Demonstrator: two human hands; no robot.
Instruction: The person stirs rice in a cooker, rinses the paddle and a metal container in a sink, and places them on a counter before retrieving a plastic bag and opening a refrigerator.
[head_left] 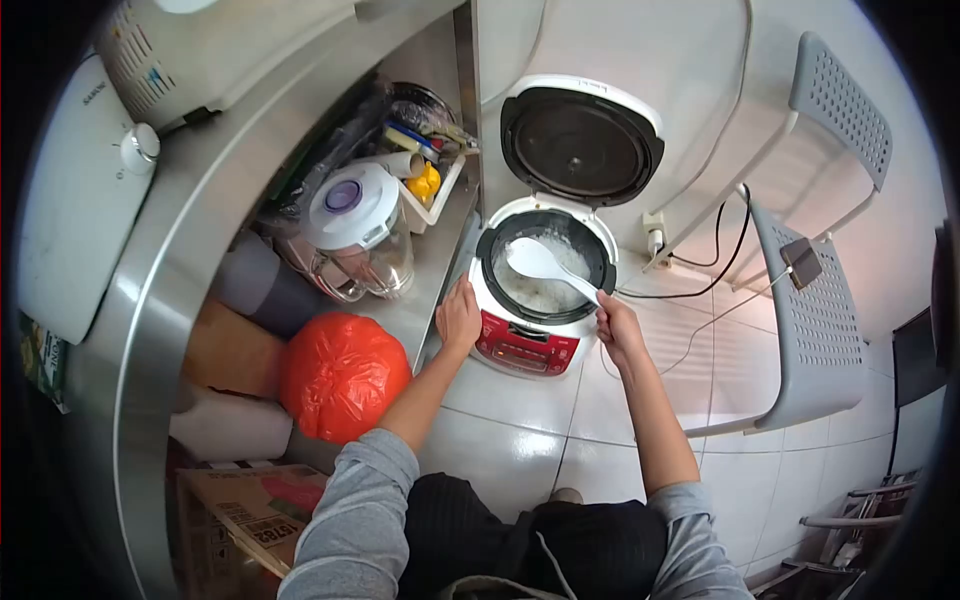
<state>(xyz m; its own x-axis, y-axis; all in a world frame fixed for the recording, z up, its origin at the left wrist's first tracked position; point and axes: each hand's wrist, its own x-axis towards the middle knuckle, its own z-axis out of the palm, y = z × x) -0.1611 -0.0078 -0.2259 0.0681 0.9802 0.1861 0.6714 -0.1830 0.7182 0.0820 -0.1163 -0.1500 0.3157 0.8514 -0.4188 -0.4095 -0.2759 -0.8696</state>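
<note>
We have the cooker point(568, 354) in front of us on the tiled floor point(500, 412), its lid point(580, 145) standing up at the back. Our right hand point(621, 328) has its fingers closed around the handle of a white paddle point(537, 261), whose blade lies over the rice point(533, 293) in the pot; we cannot tell how far it presses in. Our left hand point(459, 316) rests against the cooker's left side, fingers extended and unclenched. To our left, a red bag point(348, 378) sits near a jug point(385, 262); to our right stands a grey chair point(815, 325).
</note>
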